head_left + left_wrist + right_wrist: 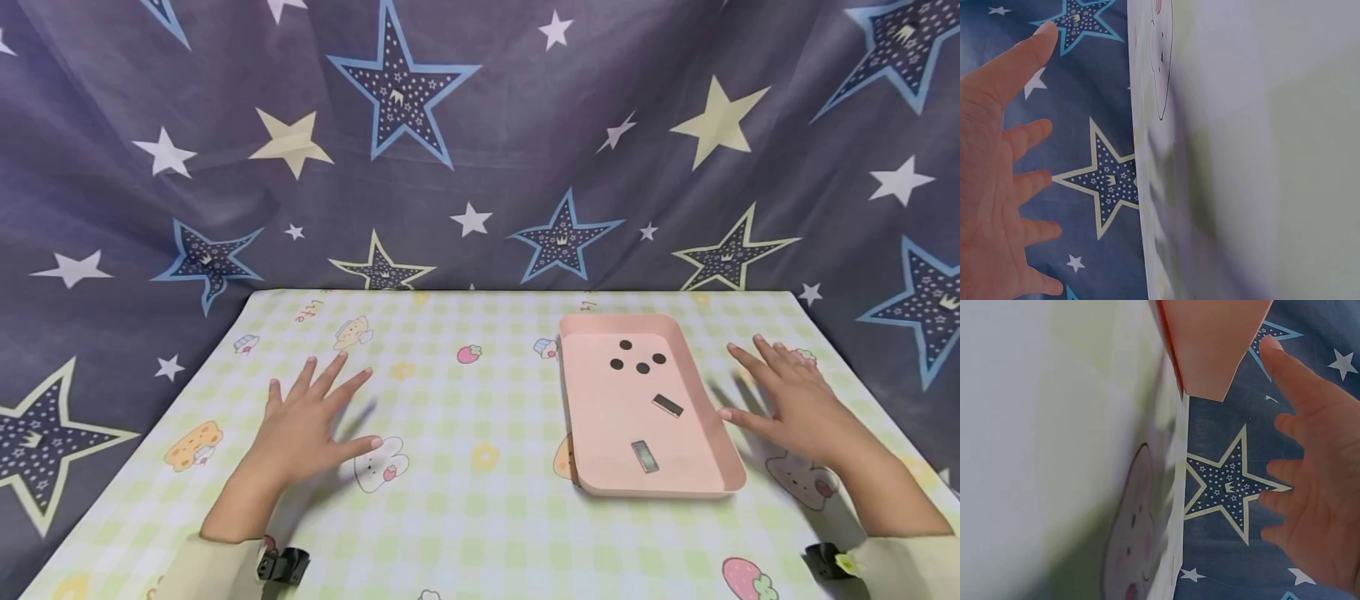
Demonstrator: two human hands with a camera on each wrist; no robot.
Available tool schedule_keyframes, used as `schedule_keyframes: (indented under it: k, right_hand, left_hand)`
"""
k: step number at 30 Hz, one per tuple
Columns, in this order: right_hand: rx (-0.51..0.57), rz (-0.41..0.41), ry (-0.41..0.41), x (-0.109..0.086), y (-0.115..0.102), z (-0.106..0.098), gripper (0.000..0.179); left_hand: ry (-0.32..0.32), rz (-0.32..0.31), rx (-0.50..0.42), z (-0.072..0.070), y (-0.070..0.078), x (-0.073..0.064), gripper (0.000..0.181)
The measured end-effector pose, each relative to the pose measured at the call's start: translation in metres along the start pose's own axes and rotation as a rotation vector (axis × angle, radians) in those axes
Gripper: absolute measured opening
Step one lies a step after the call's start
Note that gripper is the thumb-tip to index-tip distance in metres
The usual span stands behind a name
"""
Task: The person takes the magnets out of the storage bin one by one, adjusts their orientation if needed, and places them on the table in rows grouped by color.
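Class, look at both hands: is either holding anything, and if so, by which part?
Nothing is held: the left hand and the right hand are spread and empty; the pink tray lies beside the right.

Bright, even light fills the head view, with soft grey shadows on the surface (450, 400) left and right of the tray (600, 400). Both wrist views are dimmer, the surface's nearest part blurred, while the curtain (495, 167) beyond the tray looks fairly crisp.
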State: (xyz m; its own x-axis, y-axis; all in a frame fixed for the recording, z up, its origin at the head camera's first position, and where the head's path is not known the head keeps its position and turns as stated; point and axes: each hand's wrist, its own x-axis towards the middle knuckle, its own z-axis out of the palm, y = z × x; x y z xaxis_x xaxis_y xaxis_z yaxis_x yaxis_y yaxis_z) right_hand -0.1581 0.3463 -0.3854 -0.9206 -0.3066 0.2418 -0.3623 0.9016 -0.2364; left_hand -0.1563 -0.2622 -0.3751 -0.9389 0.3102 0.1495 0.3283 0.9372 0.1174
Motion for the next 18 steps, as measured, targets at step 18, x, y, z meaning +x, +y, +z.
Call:
schedule_keyframes:
  k: [18]
  right_hand:
    - [0.372,0.025,0.039,0.001,0.003,0.006,0.068]
  left_hand:
    - [0.062,0.111,-0.255,0.009,0.011,0.009,0.080]
